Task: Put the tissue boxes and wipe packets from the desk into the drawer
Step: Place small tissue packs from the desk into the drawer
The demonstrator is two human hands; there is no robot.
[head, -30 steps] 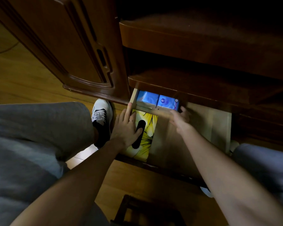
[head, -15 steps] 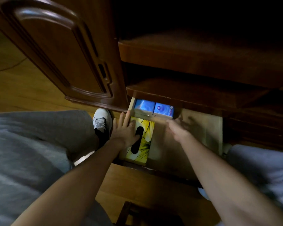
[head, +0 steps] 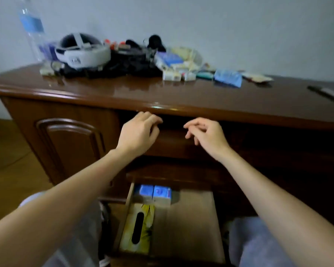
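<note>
Head view: I see my left hand and right hand loosely curled, holding nothing. Below them, the open drawer holds a yellow tissue box and two blue packets; another blue packet lies on the desk beyond my right hand.

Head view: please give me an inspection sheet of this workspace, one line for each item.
Surface: glossy brown desk, front part bare.
Job's things: yellow tissue box and two blue packs lie in the open drawer; a blue packet lies on the desk.
Clutter: white headset, water bottle, black bundle, small boxes, dark flat object.
Hands: left hand and right hand raised below the desk edge, fingers loosely curled, holding nothing.
Cables: a thin line on the floor, blurred.
Surroundings: plain wall, wooden floor.
</note>
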